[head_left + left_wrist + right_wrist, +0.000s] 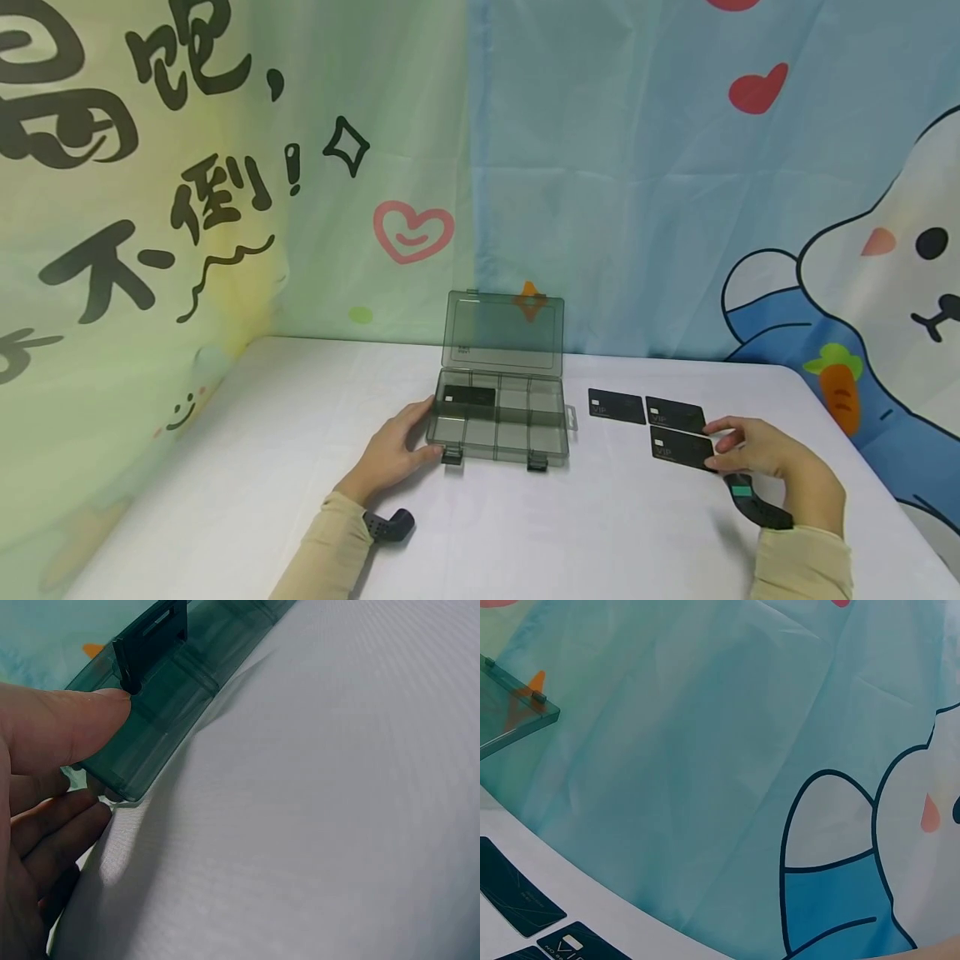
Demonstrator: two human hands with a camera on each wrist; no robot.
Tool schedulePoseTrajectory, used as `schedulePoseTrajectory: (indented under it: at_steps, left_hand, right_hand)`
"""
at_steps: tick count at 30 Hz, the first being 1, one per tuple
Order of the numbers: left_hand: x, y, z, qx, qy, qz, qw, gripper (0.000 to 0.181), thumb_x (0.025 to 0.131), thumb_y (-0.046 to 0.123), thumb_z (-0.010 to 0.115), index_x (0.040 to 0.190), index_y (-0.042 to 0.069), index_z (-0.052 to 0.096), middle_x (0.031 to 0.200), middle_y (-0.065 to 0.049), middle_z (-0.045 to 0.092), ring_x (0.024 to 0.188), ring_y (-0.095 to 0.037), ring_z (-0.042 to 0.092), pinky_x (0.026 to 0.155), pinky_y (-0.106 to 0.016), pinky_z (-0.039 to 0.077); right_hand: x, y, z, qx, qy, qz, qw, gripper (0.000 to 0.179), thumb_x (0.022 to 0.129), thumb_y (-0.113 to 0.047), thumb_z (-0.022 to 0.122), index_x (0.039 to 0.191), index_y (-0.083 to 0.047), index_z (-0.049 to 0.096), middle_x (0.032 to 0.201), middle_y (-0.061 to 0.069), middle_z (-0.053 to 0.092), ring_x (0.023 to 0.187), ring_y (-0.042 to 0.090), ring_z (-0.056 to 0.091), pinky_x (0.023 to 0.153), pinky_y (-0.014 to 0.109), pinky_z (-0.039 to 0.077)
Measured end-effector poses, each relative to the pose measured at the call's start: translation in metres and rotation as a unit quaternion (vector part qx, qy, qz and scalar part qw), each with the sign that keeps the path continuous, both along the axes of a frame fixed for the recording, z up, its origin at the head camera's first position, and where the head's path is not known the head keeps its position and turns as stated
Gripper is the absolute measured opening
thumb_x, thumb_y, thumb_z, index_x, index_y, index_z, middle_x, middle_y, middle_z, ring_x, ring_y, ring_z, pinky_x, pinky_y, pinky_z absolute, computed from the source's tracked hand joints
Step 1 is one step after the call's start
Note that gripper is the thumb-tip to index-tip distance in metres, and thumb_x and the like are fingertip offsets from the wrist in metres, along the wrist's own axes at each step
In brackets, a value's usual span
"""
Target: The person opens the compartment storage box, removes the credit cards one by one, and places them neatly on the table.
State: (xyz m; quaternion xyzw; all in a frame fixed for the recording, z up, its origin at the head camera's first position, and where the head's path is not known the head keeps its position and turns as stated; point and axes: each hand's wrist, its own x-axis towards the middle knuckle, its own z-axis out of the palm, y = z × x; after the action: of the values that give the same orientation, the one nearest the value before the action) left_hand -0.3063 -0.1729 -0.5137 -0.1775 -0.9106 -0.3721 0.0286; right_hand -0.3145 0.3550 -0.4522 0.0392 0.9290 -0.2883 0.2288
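Note:
A translucent grey-green plastic box (480,433) lies on the table with its lid (504,333) raised at the back. My left hand (393,450) grips its front left corner; in the left wrist view the thumb (67,724) presses beside a dark latch (154,641). One black card (471,396) lies inside, at the back left. On the right, my right hand (761,454) has thumb and index finger at the right end of the nearest black VIP card (678,448), pinching its edges. Whether that card is lifted is hard to see.
Two more black cards, a left one (615,406) and a right one (671,412), lie behind the pinched card. The white table (585,533) ends at a printed curtain (637,208) behind. A second latch (537,462) sticks out at the box's front.

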Motion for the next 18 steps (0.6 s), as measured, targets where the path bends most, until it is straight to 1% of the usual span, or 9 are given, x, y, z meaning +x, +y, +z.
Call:
schedulePoseTrajectory:
  at_steps: [3,6,12,15,18]
  left_hand:
    - [0.0003,-0.0004,-0.0001,0.0,0.0,0.0,1.0,0.077,0.08,0.036,0.069,0.146,0.01,0.037,0.144,-0.01,0.048,0.132,-0.034,0.045,0.111,-0.054,0.033]
    - [0.0007,-0.0002,0.0002,0.003,-0.001,-0.001,1.0,0.077,0.08,0.036,0.069,0.146,0.01,0.037,0.144,-0.01,0.048,0.132,-0.034,0.044,0.111,-0.054,0.033]
    - [0.0016,-0.0003,0.0007,0.003,-0.006,0.001,1.0,0.077,0.08,0.034,0.069,0.146,0.01,0.037,0.144,-0.01,0.047,0.133,-0.034,0.044,0.112,-0.054,0.033]
    - [0.0015,-0.0004,0.0009,0.005,-0.003,-0.002,1.0,0.077,0.08,0.034,0.069,0.146,0.009,0.038,0.144,-0.01,0.048,0.132,-0.034,0.044,0.112,-0.054,0.033]
    - [0.0006,-0.0002,0.0015,0.006,0.002,-0.004,1.0,0.077,0.08,0.034,0.069,0.146,0.009,0.038,0.144,-0.01,0.048,0.132,-0.034,0.044,0.112,-0.054,0.033]
  right_hand:
    - [0.0004,-0.0005,-0.0009,0.006,0.0,0.012,0.9999,0.078,0.07,-0.037,0.082,0.128,0.002,0.048,0.098,0.011,0.056,0.091,0.025,0.053,0.076,0.039,0.05]
    - [0.0004,-0.0012,-0.0021,0.01,0.001,0.018,0.9998,0.078,0.069,-0.039,0.083,0.127,0.0,0.048,0.098,0.01,0.054,0.094,0.027,0.05,0.075,0.037,0.046]
    - [-0.0016,-0.0027,-0.005,-0.007,0.003,0.01,0.9999,0.073,0.07,-0.03,0.084,0.124,0.001,0.046,0.091,0.01,0.049,0.091,0.026,0.047,0.072,0.033,0.043]
    - [-0.0022,-0.0022,-0.0071,-0.01,0.004,0.003,0.9999,0.071,0.07,-0.028,0.084,0.123,0.001,0.046,0.09,0.009,0.049,0.09,0.025,0.048,0.071,0.032,0.042]
    - [-0.0021,-0.0018,-0.0073,-0.013,0.006,0.006,0.9999,0.071,0.071,-0.027,0.083,0.123,0.001,0.046,0.089,0.008,0.048,0.089,0.025,0.047,0.07,0.032,0.041]
